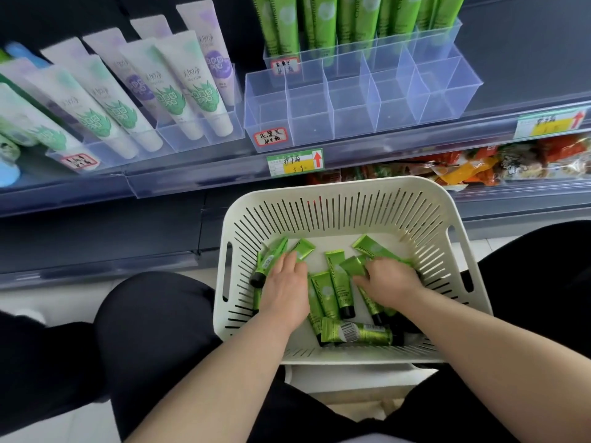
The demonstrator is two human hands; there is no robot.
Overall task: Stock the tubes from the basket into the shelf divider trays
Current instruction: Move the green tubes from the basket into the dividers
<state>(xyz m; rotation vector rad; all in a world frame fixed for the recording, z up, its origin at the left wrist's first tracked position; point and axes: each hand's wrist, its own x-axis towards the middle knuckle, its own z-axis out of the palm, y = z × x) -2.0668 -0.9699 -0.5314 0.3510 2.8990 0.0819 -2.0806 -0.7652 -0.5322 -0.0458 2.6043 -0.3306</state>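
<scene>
A white slotted basket (339,199) sits between my knees and holds several small green tubes with black caps (335,284). My left hand (286,287) lies palm down on the tubes at the basket's left, fingers curling over one. My right hand (388,281) reaches into the right side, fingers curled round a green tube (351,265). On the shelf above stands a clear divider tray (358,103) whose front compartments hold nothing. The tray behind it (361,49) carries upright green tubes.
White tubes with green and purple prints (179,91) fill a tray on the shelf's left. Price tags (295,163) hang on the shelf rail. Snack packets (479,164) lie on the lower shelf behind the basket. My dark-trousered knees flank the basket.
</scene>
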